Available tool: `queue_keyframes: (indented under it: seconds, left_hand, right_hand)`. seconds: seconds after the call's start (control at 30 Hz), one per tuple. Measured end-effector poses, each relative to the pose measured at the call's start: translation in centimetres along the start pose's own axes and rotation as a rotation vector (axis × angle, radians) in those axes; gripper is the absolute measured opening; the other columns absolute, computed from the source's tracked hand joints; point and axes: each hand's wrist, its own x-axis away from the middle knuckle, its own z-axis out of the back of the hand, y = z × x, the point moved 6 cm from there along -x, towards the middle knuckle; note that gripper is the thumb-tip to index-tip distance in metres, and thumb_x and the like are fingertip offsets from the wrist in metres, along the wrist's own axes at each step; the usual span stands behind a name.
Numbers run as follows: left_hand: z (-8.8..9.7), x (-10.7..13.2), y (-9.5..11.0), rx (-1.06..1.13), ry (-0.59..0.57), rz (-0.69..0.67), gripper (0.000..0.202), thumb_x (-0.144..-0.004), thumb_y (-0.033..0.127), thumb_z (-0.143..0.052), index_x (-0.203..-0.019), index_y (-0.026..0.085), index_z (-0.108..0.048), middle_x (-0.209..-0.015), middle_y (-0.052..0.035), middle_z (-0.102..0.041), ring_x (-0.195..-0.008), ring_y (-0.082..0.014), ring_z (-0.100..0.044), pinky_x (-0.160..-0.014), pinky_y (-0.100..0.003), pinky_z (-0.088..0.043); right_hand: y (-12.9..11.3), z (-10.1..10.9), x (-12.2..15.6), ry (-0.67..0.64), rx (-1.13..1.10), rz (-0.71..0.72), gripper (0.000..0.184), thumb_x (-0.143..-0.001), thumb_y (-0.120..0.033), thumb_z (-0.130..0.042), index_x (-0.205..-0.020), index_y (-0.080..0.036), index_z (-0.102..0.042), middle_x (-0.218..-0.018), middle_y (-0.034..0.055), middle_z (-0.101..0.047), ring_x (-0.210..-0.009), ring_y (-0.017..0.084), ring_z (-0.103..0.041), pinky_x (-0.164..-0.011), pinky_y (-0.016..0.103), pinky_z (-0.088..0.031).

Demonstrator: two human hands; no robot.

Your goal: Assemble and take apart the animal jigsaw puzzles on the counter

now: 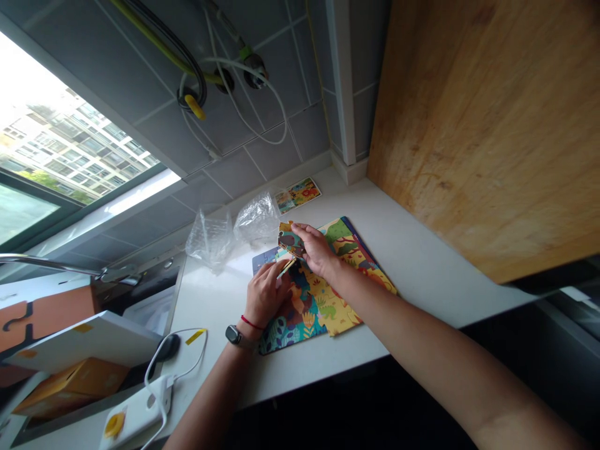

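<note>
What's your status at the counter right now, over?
Right hand on a printed card piece. Left hand at a thin pale strip, above the jungle-print board. Clear plastic wrap lies beside, not touching the hands.

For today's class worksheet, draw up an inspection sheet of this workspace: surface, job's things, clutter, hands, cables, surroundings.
surface: white countertop.
job's things: jungle-print puzzle board, puzzle piece, picture card.
clutter: clear plastic bags; cardboard box.
hands: right hand holds the puzzle piece above the board; left hand is over the board, its grip unclear.
cables: white cable beside a white power bank; hoses on the wall.
surroundings: tiled wall, window, wooden panel.
</note>
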Motion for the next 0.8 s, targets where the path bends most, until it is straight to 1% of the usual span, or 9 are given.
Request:
queue_keyframes:
  seconds: [0.1, 0.2, 0.3, 0.4, 0.47, 0.57, 0.67, 0.73, 0.8]
  left_hand:
    - [-0.5, 0.0, -1.2, -0.008, 0.0, 0.046, 0.025, -0.104, 0.023, -0.056, -0.126, 0.021, -0.068, -0.108, -0.0079, -0.077, -0.096, -0.0218, -0.073, -0.083, -0.034, -0.062]
    - [-0.7, -0.3, -2.1, 0.061, -0.005, 0.082, 0.021, -0.104, 0.025, -0.058, -0.121, 0.023, -0.071, -0.107, -0.0072, -0.077, -0.098, -0.0222, -0.073, -0.085, -0.036, -0.063]
    - [-0.1, -0.7, -2.9, 0.147, 0.063, 0.157, 0.021, -0.104, 0.026, -0.059, -0.12, 0.025, -0.072, -0.111, -0.006, -0.079, -0.101, -0.0221, -0.074, -0.088, -0.037, -0.063]
    - [0.5, -1.1, -3.5, 0.14, 0.137, 0.185, 0.026, -0.101, 0.019, -0.058, -0.122, 0.024, -0.073, -0.118, -0.0072, -0.079, -0.107, -0.0241, -0.075, -0.093, -0.041, -0.063]
    - [0.1, -1.6, -3.6, 0.106, 0.079, 0.134, 0.037, -0.096, 0.009, -0.056, -0.126, 0.023, -0.073, -0.126, -0.0083, -0.077, -0.114, -0.026, -0.073, -0.098, -0.044, -0.062]
    - [-1.0, -2.4, -3.8, 0.061, -0.117, 0.04, 0.055, -0.088, 0.001, -0.056, -0.137, 0.023, -0.068, -0.138, -0.0089, -0.071, -0.125, -0.0289, -0.068, -0.106, -0.049, -0.059]
    - [-1.5, -3.2, -4.1, 0.033, -0.259, -0.027, 0.061, -0.087, 0.005, -0.061, -0.146, 0.023, -0.061, -0.144, -0.0101, -0.067, -0.13, -0.0302, -0.064, -0.109, -0.051, -0.057]
    - [-1.3, -3.7, -4.3, 0.024, -0.309, -0.075, 0.058, -0.09, 0.01, -0.063, -0.146, 0.023, -0.061, -0.144, -0.0105, -0.067, -0.128, -0.0297, -0.065, -0.107, -0.05, -0.058]
    - [-1.1, -4.1, -4.4, 0.005, -0.329, -0.127, 0.052, -0.093, 0.015, -0.064, -0.143, 0.023, -0.063, -0.139, -0.0107, -0.07, -0.124, -0.0292, -0.067, -0.104, -0.048, -0.06]
  right_hand:
    - [-0.3, 0.3, -0.1, 0.037, 0.011, 0.044, 0.016, -0.081, -0.031, -0.08, -0.091, -0.023, -0.071, -0.082, -0.0015, -0.078, -0.072, 0.016, -0.072, -0.063, 0.027, -0.057]
    - [-0.6, 0.7, -0.2, 0.061, 0.029, 0.092, 0.022, -0.078, -0.037, -0.081, -0.091, -0.024, -0.07, -0.085, -0.0017, -0.078, -0.077, 0.017, -0.073, -0.067, 0.028, -0.057]
    - [-0.8, 0.8, -0.4, 0.068, 0.019, 0.127, 0.029, -0.074, -0.042, -0.082, -0.094, -0.024, -0.07, -0.086, -0.0011, -0.077, -0.078, 0.018, -0.072, -0.065, 0.028, -0.056]
    - [-1.2, 0.7, -0.6, 0.056, -0.007, 0.21, 0.036, -0.071, -0.045, -0.084, -0.095, -0.023, -0.069, -0.086, -0.0005, -0.076, -0.079, 0.019, -0.071, -0.069, 0.029, -0.057]
    - [-1.5, 0.8, -0.6, 0.064, 0.02, 0.277, 0.036, -0.071, -0.046, -0.083, -0.095, -0.022, -0.069, -0.087, -0.0001, -0.076, -0.083, 0.018, -0.071, -0.075, 0.03, -0.057]
    - [-1.7, 0.9, -0.5, 0.082, 0.076, 0.305, 0.036, -0.073, -0.046, -0.081, -0.097, -0.022, -0.071, -0.091, 0.0002, -0.076, -0.086, 0.017, -0.069, -0.078, 0.028, -0.056]
    - [-1.5, 1.1, -0.6, 0.079, 0.087, 0.289, 0.037, -0.072, -0.048, -0.082, -0.097, -0.022, -0.072, -0.092, -0.0004, -0.076, -0.084, 0.017, -0.068, -0.075, 0.028, -0.054]
    - [-1.4, 1.1, -0.7, 0.068, 0.091, 0.288, 0.037, -0.071, -0.049, -0.083, -0.094, -0.022, -0.071, -0.091, -0.0009, -0.076, -0.084, 0.016, -0.068, -0.075, 0.027, -0.054]
    - [-1.3, 1.0, -0.8, 0.051, 0.097, 0.281, 0.037, -0.07, -0.049, -0.084, -0.092, -0.023, -0.07, -0.089, -0.0016, -0.075, -0.083, 0.016, -0.068, -0.076, 0.027, -0.054]
